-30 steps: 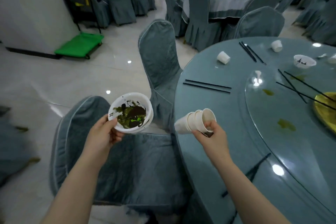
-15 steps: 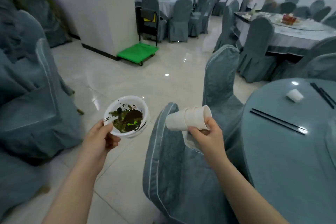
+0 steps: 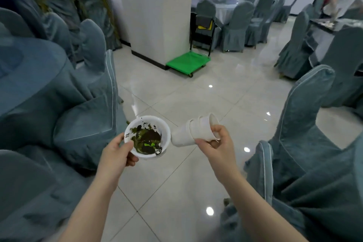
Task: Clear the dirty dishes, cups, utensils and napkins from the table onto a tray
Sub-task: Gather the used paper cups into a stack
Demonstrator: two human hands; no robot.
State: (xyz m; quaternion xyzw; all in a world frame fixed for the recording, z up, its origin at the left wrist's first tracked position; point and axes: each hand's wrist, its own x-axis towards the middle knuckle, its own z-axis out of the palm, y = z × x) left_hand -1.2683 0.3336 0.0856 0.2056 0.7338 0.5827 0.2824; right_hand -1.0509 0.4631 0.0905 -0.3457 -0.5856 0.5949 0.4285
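Swung further off the surface, now out of view. Left hand [image 3: 117, 153] grip clamps dirty bowl [image 3: 147, 136]; right hand [image 3: 219, 143] clasps nested cups [image 3: 193, 131], long axis sideways, bases beside bowl rim. No tray visible.

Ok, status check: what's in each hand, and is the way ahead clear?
Left hand holds dirty bowl. Right hand holds nested paper cups. No tray in view. Open floor ahead; green cart by pillar.
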